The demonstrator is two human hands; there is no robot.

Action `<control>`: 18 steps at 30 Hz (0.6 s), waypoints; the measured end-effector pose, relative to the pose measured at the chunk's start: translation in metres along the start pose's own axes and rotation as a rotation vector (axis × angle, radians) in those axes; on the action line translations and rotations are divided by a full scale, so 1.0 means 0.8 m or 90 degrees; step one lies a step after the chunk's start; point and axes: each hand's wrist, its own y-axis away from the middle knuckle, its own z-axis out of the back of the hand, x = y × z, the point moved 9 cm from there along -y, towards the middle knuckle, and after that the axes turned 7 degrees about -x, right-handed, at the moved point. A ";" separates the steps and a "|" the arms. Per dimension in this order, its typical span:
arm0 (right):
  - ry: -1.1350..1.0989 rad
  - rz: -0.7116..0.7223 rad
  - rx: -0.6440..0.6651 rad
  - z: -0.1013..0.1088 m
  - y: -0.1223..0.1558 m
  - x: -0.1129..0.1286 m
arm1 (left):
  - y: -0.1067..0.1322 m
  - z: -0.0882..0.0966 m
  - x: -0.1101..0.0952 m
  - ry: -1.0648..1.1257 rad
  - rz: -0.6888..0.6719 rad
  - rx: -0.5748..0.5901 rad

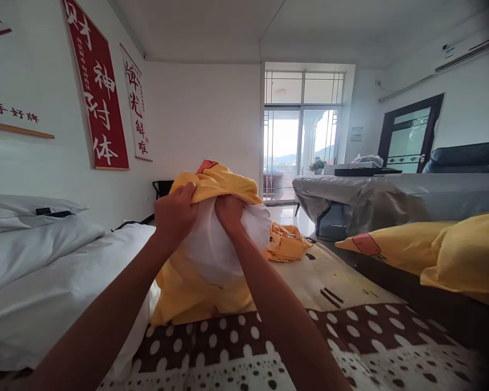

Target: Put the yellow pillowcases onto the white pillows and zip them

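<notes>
A yellow pillowcase (195, 301) with a red patch at its top stands over the patterned blanket, and a white pillow (204, 250) shows in its opening. My left hand (175, 212) is closed on the edge of the pillowcase, at the upper left of the opening. Inside the opening, my right hand (230, 213) is against the white pillow, just under the yellow fabric. Its fingertips are hidden by the cloth, so what they grip cannot be seen.
White pillows (65, 266) are piled on the left. A crumpled yellow cloth (287, 241) lies behind on the patterned blanket (330, 326). Yellow pillows (464, 250) rest at the right. Farther back stands a table (342, 187) under a plastic cover.
</notes>
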 end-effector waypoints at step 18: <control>0.121 0.333 -0.026 -0.008 0.168 0.070 | -0.006 0.070 -0.065 0.165 -0.080 -0.018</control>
